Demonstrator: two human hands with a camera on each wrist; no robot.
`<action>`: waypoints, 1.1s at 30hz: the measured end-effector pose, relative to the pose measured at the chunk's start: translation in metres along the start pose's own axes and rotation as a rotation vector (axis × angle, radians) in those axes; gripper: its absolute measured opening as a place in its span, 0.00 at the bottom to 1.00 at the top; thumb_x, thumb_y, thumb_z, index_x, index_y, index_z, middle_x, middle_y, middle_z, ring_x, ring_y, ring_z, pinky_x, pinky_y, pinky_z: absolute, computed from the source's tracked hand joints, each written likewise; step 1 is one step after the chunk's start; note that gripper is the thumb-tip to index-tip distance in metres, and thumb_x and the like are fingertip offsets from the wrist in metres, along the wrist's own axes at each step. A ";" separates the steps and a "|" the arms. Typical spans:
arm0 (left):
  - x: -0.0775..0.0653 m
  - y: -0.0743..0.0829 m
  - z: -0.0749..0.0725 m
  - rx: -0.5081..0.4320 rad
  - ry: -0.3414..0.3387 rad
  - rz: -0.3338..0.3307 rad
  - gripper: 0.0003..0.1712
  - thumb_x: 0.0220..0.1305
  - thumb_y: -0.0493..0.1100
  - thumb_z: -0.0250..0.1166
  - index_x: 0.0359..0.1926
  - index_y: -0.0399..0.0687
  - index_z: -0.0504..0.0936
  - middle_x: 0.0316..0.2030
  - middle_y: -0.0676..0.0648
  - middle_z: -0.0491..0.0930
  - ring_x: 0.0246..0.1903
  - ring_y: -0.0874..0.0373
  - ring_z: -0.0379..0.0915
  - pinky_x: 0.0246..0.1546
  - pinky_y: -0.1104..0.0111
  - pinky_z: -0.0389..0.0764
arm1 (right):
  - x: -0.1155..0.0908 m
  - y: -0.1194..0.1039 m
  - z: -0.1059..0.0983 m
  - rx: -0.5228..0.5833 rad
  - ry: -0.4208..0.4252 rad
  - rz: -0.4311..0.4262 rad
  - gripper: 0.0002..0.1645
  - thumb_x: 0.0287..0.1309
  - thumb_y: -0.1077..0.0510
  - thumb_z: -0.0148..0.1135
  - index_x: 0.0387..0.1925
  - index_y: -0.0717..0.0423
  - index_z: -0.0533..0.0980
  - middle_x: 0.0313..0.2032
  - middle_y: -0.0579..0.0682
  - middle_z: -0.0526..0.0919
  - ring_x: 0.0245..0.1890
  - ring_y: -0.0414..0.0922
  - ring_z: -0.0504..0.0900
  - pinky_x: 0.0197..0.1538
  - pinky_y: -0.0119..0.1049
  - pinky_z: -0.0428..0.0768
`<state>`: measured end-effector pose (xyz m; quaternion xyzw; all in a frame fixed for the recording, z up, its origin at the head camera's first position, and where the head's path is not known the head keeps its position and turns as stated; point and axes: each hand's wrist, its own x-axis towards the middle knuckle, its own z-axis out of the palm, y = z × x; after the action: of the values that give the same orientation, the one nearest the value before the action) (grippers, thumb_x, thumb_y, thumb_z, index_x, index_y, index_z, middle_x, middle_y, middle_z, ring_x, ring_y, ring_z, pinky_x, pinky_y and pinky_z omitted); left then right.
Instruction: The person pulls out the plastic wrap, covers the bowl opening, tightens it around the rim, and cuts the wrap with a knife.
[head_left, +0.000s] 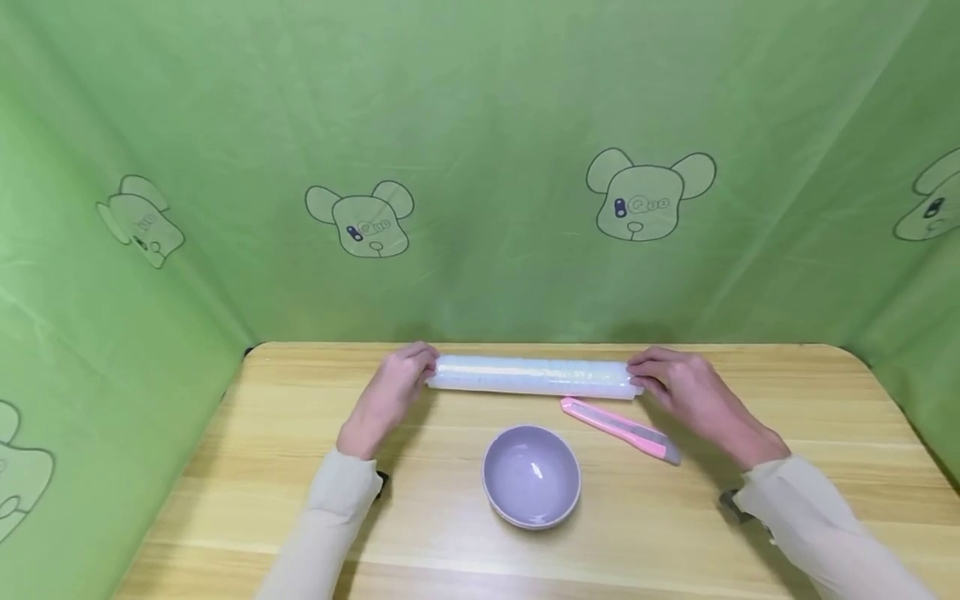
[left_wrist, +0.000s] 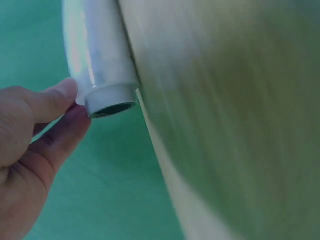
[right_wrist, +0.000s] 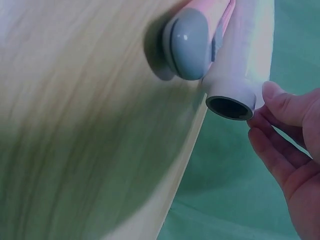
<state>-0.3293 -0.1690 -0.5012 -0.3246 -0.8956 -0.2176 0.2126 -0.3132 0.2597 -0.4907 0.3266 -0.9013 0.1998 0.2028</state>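
A roll of cling film (head_left: 534, 377) lies crosswise near the far edge of the table, its clear wrap shining over a pale hollow core. At its left end my left hand (head_left: 399, 379) pinches the film's edge; the left wrist view shows thumb and fingertips (left_wrist: 67, 89) together beside the core's open end. My right hand (head_left: 678, 387) pinches the film at the other end, thumb against fingers in the right wrist view. A pink and grey utility knife (head_left: 618, 429) lies slanted in front of the roll's right part. Nearer me stands a lilac bowl (head_left: 531, 479), with nothing in it.
The light wooden table (head_left: 247, 467) ends just behind the roll. Green cloth (head_left: 495, 275) with printed bear heads hangs behind the table and on both sides. In the right wrist view the knife's grey end (right_wrist: 192, 45) sits close beside the roll.
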 end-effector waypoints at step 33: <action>0.017 0.001 -0.009 -0.109 -0.082 -0.185 0.05 0.65 0.25 0.66 0.36 0.35 0.81 0.33 0.43 0.83 0.34 0.53 0.80 0.35 0.71 0.85 | 0.035 -0.042 -0.007 0.005 -0.215 0.097 0.24 0.63 0.54 0.72 0.57 0.64 0.80 0.56 0.63 0.80 0.54 0.60 0.82 0.54 0.55 0.85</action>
<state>-0.3385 -0.1650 -0.4846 -0.2605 -0.9164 -0.2713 0.1368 -0.3080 0.2158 -0.4585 0.3026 -0.9320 0.1756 0.0943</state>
